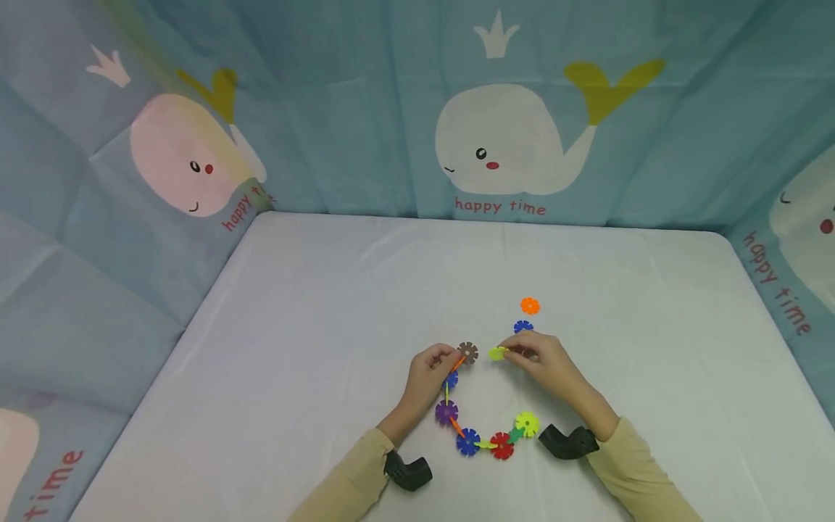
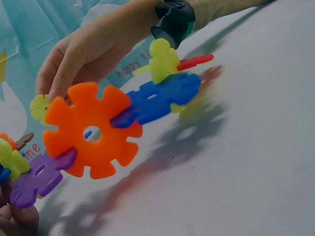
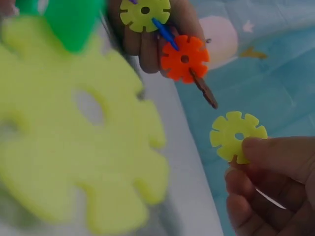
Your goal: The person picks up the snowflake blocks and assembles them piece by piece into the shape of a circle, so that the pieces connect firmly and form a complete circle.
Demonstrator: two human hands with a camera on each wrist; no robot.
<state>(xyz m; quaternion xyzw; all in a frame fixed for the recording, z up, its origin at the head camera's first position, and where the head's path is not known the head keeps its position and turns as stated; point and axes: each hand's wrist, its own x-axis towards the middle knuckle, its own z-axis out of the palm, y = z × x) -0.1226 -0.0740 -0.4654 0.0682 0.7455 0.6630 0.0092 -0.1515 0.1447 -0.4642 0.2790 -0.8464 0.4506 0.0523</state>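
Observation:
A chain of notched plastic snowflake discs in several colours curves between the hands, with a purple disc [image 1: 446,412] on its left side. My left hand [image 1: 430,373] grips the chain near its upper end, beside an orange disc [image 3: 185,58] slotted to a brown disc [image 1: 467,353]. In my right hand [image 1: 541,360], thumb and fingers pinch a loose yellow disc [image 3: 236,135], a short gap from the brown one. The chain's other end is a yellow-green disc [image 1: 527,424], joined to a green one [image 1: 515,435].
Beyond the right hand lie an orange disc [image 1: 530,306] and a blue disc [image 1: 523,326], the blue one partly covered by that hand. A white cloth-covered table [image 1: 313,304] lies under everything. Blue whale-print curtains [image 1: 352,145] enclose it. Black wrist mounts [image 1: 408,471] sit on both forearms.

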